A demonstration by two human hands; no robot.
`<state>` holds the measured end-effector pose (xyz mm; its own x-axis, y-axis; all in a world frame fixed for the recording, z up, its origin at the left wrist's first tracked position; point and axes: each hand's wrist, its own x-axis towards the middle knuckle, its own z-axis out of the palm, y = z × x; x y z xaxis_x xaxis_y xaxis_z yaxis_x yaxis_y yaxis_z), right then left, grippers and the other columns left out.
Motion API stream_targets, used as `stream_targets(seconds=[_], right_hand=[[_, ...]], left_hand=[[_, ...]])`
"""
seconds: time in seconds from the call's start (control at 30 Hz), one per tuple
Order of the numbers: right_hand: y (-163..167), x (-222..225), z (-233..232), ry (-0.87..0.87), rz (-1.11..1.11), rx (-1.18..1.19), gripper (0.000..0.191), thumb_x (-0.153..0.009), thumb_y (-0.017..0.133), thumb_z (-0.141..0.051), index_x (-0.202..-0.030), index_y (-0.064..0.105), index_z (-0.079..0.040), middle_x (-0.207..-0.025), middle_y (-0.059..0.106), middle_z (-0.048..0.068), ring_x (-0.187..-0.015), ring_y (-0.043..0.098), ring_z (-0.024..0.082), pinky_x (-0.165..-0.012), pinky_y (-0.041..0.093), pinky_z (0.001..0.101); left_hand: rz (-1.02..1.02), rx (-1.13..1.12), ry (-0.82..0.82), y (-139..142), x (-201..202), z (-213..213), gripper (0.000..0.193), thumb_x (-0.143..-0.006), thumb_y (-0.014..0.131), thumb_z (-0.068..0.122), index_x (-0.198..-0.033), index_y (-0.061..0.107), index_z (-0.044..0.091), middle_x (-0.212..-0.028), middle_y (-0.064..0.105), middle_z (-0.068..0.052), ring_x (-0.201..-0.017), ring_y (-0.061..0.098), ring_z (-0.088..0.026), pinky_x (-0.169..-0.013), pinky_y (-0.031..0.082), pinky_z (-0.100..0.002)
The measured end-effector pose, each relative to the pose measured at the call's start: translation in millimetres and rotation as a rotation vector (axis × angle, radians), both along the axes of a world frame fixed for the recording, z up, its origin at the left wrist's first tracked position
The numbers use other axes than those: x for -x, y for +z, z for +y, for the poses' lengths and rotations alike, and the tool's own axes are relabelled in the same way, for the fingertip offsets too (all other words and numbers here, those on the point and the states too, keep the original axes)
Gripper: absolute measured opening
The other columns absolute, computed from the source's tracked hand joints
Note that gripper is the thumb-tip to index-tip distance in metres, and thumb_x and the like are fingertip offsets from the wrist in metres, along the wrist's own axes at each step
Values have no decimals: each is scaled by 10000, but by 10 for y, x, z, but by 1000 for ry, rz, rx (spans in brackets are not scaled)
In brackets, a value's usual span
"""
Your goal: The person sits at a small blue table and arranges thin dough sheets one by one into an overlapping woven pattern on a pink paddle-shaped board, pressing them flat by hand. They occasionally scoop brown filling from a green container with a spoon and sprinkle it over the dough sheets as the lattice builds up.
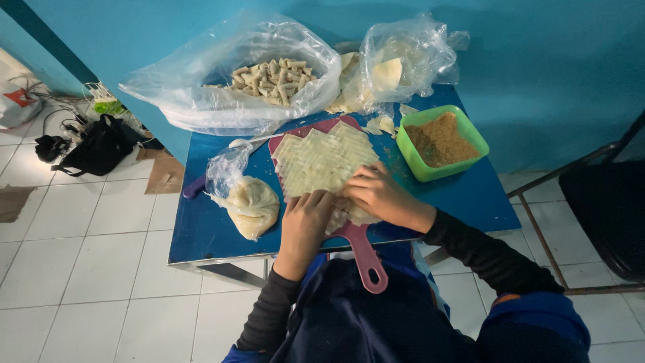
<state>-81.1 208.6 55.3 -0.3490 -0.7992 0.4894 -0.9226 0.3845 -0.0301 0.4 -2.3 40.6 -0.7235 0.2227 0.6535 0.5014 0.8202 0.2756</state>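
- Far left of the frame: a black bag [101, 144] and a tangle of cables lie on the white tiled floor [80, 255], well apart from the work.
- Upper left of centre: a large clear plastic bag [201, 87] sits open on the blue table [201, 228]. It holds a pile of finished rolls [272, 79], pale and finger-shaped. Judging by that pile, a fair share of the rolling is already done.
- Left of centre: a smaller knotted bag of pale filling [250, 205] lies on the table, just beside the board. It looks mostly full, so plenty of filling seems left.
- Centre: a pink cutting board [366, 252] carries a spread stack of thin pale wrapper sheets [322, 161], its handle pointing to the lower edge of the frame. Many sheets lie unused, so much work appears to remain.
- Lower centre: the left hand [306, 215] rests on the near edge of the sheets, fingers curled narrow, pressing or pinching at a sheet. Whether it grips one I cannot tell.
- Just right of it: the right hand [379, 191] lies flat over the sheets, fingers bent close together and touching the stack. Its hold is likewise unclear.
- Upper right of centre: a second clear bag [403, 57] holds more pale sheets.
- Right: a green tub of brown crumbs [440, 141] stands near the board, nearly full.
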Motion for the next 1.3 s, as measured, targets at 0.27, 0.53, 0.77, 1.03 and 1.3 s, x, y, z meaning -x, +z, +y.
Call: stream_targets(seconds=[0.27, 0.53, 0.77, 1.03, 1.3], right_hand=[[9, 12, -74, -14, 13, -8, 388, -809, 773, -296, -1060, 685, -14, -1094, 658, 125, -1119, 553, 307, -922, 402, 469], [-158, 332, -102, -58, -216, -51, 166, -922, 709, -217, -1017, 703, -82, -1034, 696, 35, -1093, 599, 257, -933, 440, 424], [-136, 475, -109, -14, -400, -30, 143, -926, 714, -205, -1011, 715, -90, -1021, 727, 29, -1054, 610, 249, -932, 467, 401], [-71, 243, -137, -49, 32, -8, 225, -799, 758, -146, -1002, 715, -58, -1054, 695, 59, -1074, 606, 271, -927, 415, 454], [-85, 97, -59, 4, 81, 16, 233, -793, 770, -139, -1004, 722, -54, -1044, 687, 48, -1078, 602, 237, -988, 405, 471]], left_hand=[[-19, -62, 93, -75, 144, 53, 90, -951, 649, 177, -977, 618, 96, -833, 674, -56, -802, 684, -255, -725, 512, -402], [-62, -185, 70, -70, 163, 30, 159, -918, 691, 239, -1005, 649, 112, -858, 715, -78, -764, 693, -298, -677, 507, -417], [-150, -202, 129, -94, 214, 54, 118, -928, 698, 242, -971, 665, 137, -861, 713, -67, -790, 701, -284, -681, 512, -423], [-75, -150, 151, -78, 228, 90, 148, -852, 720, 212, -963, 665, 130, -884, 653, -57, -864, 673, -276, -701, 509, -418], [80, 46, 38, -82, 178, -2, 174, -829, 680, 131, -1003, 670, 130, -960, 675, -18, -906, 675, -227, -798, 519, -374]])
